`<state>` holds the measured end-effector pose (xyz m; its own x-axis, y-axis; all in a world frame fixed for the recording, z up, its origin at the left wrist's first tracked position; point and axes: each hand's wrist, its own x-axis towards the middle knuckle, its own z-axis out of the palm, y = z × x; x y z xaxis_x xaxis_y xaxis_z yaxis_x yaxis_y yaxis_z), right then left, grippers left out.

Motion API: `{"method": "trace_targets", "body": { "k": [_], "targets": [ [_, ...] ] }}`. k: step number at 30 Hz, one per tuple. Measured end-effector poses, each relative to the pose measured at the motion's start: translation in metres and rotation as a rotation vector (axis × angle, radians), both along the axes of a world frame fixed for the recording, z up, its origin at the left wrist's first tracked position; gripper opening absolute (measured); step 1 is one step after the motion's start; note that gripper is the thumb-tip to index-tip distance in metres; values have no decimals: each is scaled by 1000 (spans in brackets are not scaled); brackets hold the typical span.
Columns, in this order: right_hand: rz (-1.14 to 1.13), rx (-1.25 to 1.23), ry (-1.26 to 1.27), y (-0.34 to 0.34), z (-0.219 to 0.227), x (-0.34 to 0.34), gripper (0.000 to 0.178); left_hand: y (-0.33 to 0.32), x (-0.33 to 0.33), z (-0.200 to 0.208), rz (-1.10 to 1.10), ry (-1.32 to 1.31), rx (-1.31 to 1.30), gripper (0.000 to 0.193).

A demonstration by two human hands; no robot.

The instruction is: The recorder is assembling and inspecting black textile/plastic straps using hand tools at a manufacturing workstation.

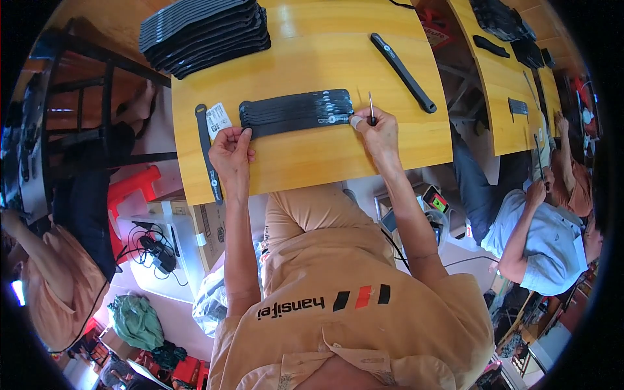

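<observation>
On the yellow table in front of me lies a neat row of black straps (296,112), overlapping like a fan, with pale printing near their right ends. My left hand (233,155) pinches the left end of the nearest strap between thumb and fingers. At the other end, my right hand (378,135) grips the strap's right corner; a white wrap covers one of its digits. A thin pointed tool (372,109) with a dark handle sticks up from that right hand; its exact kind is unclear. Beside my left hand lie a single black strap (209,156) and a white label (218,119).
A tall stack of black straps (205,36) stands at the table's far left. Another loose strap (403,73) lies slantwise at the right. People work at tables on both sides. A clear plastic bin (156,253) with cables and a cardboard box (207,227) sit below left.
</observation>
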<state>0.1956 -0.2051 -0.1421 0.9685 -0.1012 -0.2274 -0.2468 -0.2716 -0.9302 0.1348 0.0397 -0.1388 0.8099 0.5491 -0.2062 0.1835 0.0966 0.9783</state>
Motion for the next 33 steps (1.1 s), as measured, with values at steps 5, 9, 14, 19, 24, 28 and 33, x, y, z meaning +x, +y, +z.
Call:
{"method": "trace_targets", "body": {
  "k": [5,9,14,19,24,28,33],
  "targets": [
    [-4,-51,-16,2,3,1,9,0,0,-1,3,-3,-1,10],
    [-6,-46,-39,2,-1,0,8,1,1,-1,11,17,22,10],
    [-4,-65,-32,2,-2,2,8,1,2,0,11,25,16,10],
    [4,-66,-33,2,-2,2,8,1,1,-1,11,24,22,10],
    [-11,-58,-35,3,-3,3,7,1,2,0,11,35,35,10],
    [-4,-42,-19,3,-2,3,7,0,2,-1,-4,32,22,11],
    [-8,-39,-35,2,-8,4,7,0,1,-2,3,38,24,11]
  ]
}}
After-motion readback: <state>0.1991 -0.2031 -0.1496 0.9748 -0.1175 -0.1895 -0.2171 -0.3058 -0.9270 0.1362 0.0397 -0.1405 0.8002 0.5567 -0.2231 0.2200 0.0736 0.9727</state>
